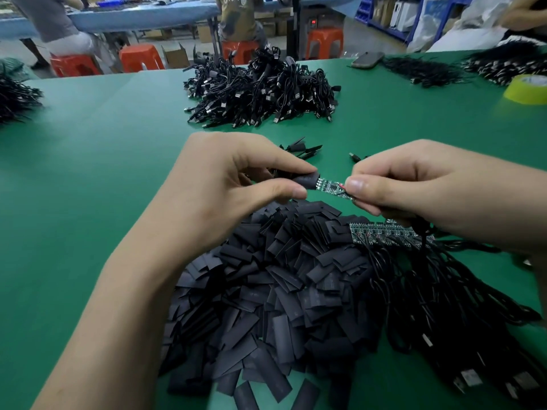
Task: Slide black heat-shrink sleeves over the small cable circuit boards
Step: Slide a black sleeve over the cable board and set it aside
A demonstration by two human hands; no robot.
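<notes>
Left hand point(236, 184): centre of the frame, thumb and forefinger pinching one black sleeve point(306, 181) by its flattened body, the other fingers curled beneath.
Right hand point(429, 187): right of centre, thumb and forefinger pinching the right end of a small green circuit board point(330, 186), where a red wire joins it.
Sleeve and board: held in the air between the two hands. The sleeve's mouth meets the board's left end, and most of the board lies bare.
Loose sleeves point(266, 291): a broad heap of flat black pieces on the green table point(88, 143), below the hands, running to the bottom edge.
Row of boards point(384, 232): green boards side by side under the right hand, on the upper right edge of the heap.
Black cables point(444, 291): trailing from that row to the lower right, with USB plugs near the bottom corner.
Cable pile point(260, 90): a tangled black mound with plugs, upper centre, well apart from the hands.
Tape roll point(529, 88): yellow-green, at the right edge.
Orange stools point(142, 57): beyond the table's far edge, upper left to centre.
</notes>
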